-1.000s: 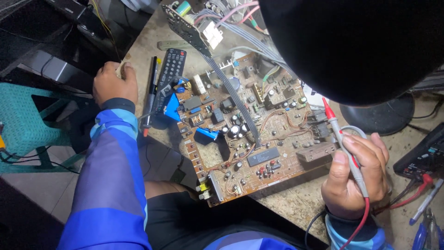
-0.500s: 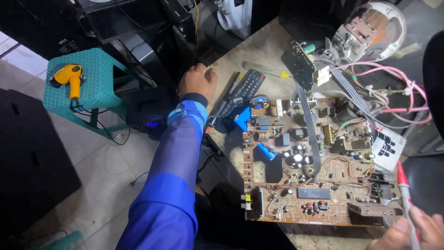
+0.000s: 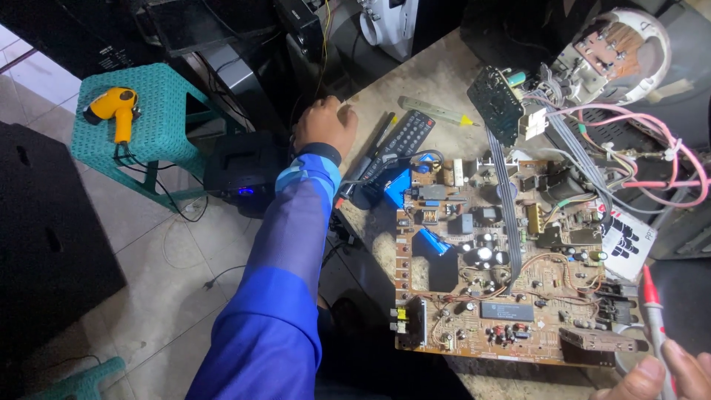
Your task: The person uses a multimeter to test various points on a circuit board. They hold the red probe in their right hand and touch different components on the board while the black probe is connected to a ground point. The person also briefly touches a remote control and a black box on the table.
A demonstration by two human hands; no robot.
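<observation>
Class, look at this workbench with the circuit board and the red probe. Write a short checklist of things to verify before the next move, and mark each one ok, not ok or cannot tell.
1. Circuit board lies flat on the table, parts facing up: ok.
2. Right hand grips the red probe: ok.
3. Probe tip touching the board: not ok, it sits off the board's right edge.
4. Left hand free of the board: ok, it rests at the table's far-left edge.
5. Remote control clear of the board: ok, beside it.
6. Board powered off: cannot tell.
</observation>
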